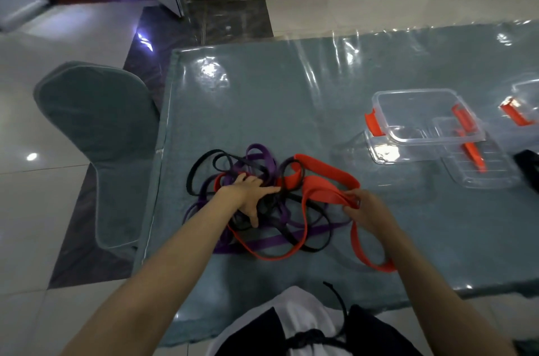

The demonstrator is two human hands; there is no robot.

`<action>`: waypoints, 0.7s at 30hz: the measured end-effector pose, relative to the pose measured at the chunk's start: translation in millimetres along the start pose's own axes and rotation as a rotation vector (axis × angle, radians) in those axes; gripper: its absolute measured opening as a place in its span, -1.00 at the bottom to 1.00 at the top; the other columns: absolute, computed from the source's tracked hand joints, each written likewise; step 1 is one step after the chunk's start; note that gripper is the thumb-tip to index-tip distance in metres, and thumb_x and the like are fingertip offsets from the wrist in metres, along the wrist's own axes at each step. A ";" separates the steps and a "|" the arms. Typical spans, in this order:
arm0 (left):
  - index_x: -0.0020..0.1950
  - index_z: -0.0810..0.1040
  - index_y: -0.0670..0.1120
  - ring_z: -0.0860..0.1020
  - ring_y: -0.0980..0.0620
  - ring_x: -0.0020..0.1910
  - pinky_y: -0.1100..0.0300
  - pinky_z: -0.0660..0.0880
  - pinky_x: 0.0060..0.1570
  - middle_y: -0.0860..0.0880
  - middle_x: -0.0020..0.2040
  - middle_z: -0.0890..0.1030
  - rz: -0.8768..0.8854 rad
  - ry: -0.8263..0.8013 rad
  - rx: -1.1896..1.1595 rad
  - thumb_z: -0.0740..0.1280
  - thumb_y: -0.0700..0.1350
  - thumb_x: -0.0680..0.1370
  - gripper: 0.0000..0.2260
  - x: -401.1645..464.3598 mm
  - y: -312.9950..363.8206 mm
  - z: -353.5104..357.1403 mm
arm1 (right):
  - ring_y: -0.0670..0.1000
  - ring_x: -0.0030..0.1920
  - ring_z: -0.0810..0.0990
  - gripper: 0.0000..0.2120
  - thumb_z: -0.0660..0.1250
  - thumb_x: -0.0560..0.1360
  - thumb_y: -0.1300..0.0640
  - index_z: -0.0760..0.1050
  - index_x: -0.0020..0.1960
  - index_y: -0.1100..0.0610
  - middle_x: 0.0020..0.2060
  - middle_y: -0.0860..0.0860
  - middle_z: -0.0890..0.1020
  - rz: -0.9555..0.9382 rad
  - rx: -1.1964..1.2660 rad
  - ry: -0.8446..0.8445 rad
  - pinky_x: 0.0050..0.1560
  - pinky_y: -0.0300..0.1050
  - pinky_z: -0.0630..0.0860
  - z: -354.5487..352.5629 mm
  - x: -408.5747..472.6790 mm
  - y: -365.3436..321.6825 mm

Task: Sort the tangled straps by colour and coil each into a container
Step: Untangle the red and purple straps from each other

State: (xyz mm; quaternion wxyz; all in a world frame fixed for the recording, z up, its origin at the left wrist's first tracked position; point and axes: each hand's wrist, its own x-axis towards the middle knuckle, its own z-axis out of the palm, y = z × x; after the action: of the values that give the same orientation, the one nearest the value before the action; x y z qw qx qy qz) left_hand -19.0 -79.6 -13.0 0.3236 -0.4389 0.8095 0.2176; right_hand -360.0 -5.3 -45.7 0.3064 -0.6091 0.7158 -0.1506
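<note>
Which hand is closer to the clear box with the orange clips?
The right hand, pinching the orange strap just below the clear box. The left hand presses the tangle farther left.

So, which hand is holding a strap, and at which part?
The right hand pinches the orange strap at a fold in its loop. The left hand only presses flat on the tangle.

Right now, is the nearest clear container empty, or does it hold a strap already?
Empty. The container shows only its clear floor and walls; the orange strap lies tangled on the table, pinched by the right hand.
</note>
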 end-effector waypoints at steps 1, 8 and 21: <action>0.71 -0.09 0.25 0.08 -0.25 0.65 -0.27 -0.05 0.61 -0.19 0.66 0.16 0.000 0.045 0.049 0.59 0.21 0.41 0.08 -0.1 0.6 3.8 | 0.13 0.10 0.69 -0.61 0.54 0.45 0.17 0.67 0.28 0.05 0.08 0.08 0.73 0.004 0.001 -0.001 0.19 0.09 0.60 0.6 0.0 0.6; 0.66 0.16 0.11 0.48 -0.15 0.33 -0.14 0.32 0.40 -0.08 0.31 0.59 0.038 0.468 0.192 0.41 0.13 0.53 -0.25 -5.0 8.5 29.2 | 0.09 0.04 0.72 -0.63 0.54 0.46 0.18 0.68 0.25 0.01 0.02 0.03 0.76 0.016 0.036 -0.005 0.14 0.09 0.63 5.7 2.2 -3.4; 0.29 0.65 -0.06 0.68 -0.01 0.13 0.05 0.60 0.19 0.01 0.14 0.72 0.055 1.147 -0.792 0.50 -0.23 0.48 -0.63 -39.5 -33.9 -20.1 | 0.11 -0.11 0.69 -0.76 0.50 0.46 0.26 0.71 0.12 0.11 -0.17 0.03 0.72 0.047 0.042 0.042 -0.03 -0.01 0.57 3.3 7.7 -8.3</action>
State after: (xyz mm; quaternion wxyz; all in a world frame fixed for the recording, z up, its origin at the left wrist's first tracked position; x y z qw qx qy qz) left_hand 19.2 -87.6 26.8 -0.3451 -0.5488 0.7231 0.2384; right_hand -352.1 -13.9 -45.3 0.3075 -0.5822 0.7329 -0.1711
